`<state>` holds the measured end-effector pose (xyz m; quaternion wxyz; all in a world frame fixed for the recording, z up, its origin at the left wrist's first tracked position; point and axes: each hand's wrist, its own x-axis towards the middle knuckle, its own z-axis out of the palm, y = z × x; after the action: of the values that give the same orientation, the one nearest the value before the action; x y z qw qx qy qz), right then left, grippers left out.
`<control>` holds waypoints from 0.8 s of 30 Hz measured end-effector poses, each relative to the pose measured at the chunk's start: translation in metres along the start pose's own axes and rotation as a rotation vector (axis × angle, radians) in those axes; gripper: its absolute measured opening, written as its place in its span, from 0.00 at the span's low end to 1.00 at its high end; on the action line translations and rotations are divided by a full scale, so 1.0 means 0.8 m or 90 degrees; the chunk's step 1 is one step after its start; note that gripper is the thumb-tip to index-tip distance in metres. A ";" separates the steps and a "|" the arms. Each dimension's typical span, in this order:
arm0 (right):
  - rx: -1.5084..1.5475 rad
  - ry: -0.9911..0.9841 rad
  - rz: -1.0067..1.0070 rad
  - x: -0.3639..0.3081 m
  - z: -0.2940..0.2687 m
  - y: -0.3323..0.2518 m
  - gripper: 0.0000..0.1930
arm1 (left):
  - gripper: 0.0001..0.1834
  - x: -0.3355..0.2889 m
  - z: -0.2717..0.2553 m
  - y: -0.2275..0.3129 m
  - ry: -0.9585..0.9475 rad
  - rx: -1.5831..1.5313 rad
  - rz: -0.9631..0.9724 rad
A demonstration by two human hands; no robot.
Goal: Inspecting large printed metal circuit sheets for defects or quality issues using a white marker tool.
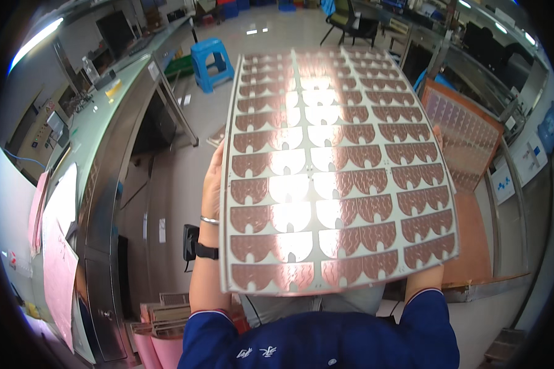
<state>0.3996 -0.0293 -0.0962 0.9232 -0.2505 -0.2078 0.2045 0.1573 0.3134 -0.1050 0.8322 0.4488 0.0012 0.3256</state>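
A large circuit board panel [311, 175] with rows of copper-coloured, scalloped patterns on a pale base is held up in front of me, tilted, with glare down its middle. My left hand [213, 181] grips its left edge, and most of the fingers are behind the panel. At the right edge only a bit of my right hand [437, 136] shows; the panel hides the rest of it. A metal bangle and a black wristband are on my left wrist.
A glass-topped bench [114, 117] with pink sheets [60, 283] runs along the left. A blue stool [212, 64] stands beyond it. On the right, another copper panel [461, 126] leans in a rack. Pink-wrapped stacks [166, 338] sit at lower left.
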 end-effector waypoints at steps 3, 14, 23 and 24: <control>-0.037 0.041 0.012 -0.023 -0.014 0.016 0.20 | 0.23 -0.017 0.014 0.005 0.019 -0.189 -0.126; -0.126 0.080 0.034 -0.065 -0.038 0.038 0.20 | 0.23 -0.034 -0.004 -0.030 0.041 -0.290 -0.114; -0.109 0.133 0.062 -0.077 -0.029 0.045 0.21 | 0.23 -0.037 -0.008 -0.029 0.062 -0.240 -0.087; -0.121 0.139 0.058 -0.077 -0.028 0.045 0.21 | 0.23 -0.036 -0.008 -0.030 0.065 -0.241 -0.088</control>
<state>0.3494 -0.0393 -0.1509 0.9022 -0.3664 -0.1129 0.1974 0.1456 0.2932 -0.1354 0.9208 0.2664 0.0133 0.2845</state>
